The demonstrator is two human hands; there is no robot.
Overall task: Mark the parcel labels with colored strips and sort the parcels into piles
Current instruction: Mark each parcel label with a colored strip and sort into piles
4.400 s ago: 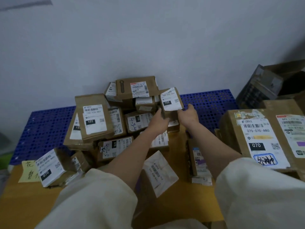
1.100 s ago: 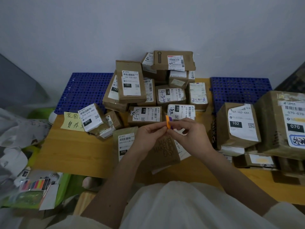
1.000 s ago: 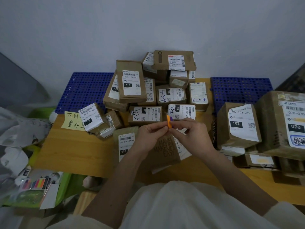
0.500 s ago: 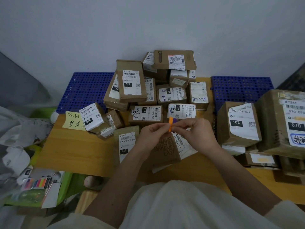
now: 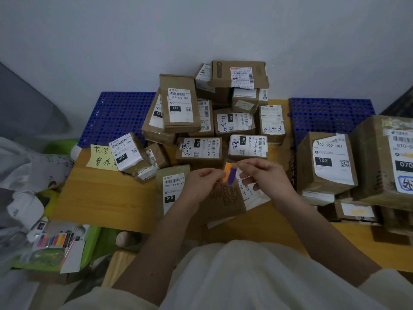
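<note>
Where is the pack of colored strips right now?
In the head view it lies at lower left, off the table, in the green tray: the pack of colored strips.

Two hands were in view: the left hand and the right hand. Two colored strips were present, one orange strip and one purple strip. Two blue perforated panels lay at the rear. One yellow note was present. The parcels, partly hidden, could not be counted exactly.
</note>
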